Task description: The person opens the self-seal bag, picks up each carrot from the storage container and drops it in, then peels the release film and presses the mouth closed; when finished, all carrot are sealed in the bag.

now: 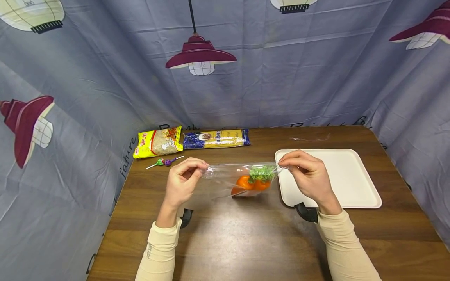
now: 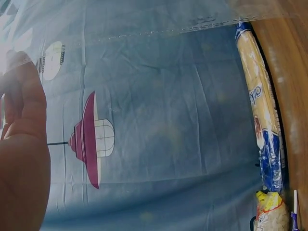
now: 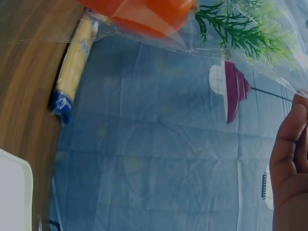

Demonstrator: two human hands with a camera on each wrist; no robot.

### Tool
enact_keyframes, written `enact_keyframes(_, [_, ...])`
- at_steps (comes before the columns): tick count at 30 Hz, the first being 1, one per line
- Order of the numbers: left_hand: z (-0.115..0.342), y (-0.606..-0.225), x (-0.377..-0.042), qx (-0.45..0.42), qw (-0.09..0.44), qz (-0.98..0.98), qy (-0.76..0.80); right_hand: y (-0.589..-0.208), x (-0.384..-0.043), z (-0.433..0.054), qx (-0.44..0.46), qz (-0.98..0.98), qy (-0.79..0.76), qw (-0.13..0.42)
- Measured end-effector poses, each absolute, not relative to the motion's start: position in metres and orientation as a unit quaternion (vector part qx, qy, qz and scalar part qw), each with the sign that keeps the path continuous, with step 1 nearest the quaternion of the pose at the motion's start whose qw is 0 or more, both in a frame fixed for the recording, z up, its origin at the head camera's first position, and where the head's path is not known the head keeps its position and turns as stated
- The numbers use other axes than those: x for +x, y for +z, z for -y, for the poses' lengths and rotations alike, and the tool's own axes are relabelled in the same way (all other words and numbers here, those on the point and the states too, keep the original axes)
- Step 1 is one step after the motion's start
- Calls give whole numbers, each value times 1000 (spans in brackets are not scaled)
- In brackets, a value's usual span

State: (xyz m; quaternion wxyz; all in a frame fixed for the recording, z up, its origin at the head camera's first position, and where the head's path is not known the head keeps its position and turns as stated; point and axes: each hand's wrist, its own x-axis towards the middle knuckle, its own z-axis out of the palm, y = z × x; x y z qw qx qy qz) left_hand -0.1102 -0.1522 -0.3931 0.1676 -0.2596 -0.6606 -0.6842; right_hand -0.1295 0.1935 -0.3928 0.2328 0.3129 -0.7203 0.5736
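A clear plastic bag [image 1: 221,179] is stretched between both hands above the table. Inside it, toward the right end, sit orange tomato-like vegetables [image 1: 244,182] and a sprig of frilly green herb [image 1: 261,174]. My left hand [image 1: 183,181] pinches the bag's upper left corner between thumb and fingers. At the upper right corner my right hand [image 1: 309,177] pinches the film in the same way. The right wrist view shows an orange vegetable [image 3: 154,14] and feathery green leaves [image 3: 245,29] behind the film. In the left wrist view the left hand [image 2: 24,144] is partly cut off.
A white tray [image 1: 351,179] lies on the right of the brown table [image 1: 239,249]. Along the back left are a yellow bag of grain [image 1: 163,141], a spaghetti pack [image 1: 221,139] and lollipops [image 1: 165,161]. A clear strip [image 1: 309,138] lies at the back right.
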Motion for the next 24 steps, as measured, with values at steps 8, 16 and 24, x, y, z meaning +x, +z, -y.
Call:
enact_keyframes(8, [155,-391,-111,-221,143,683,-682,-392,-127,-192,318,739,547,231])
enact_keyframes(16, [147,-385,-112,-192,163,676,-693,-391,-124,-186,323,705,603,187])
enact_keyframes(24, [138,-381,-115,-149,159,687,-694,-389,-125,-180,266,735,586,216])
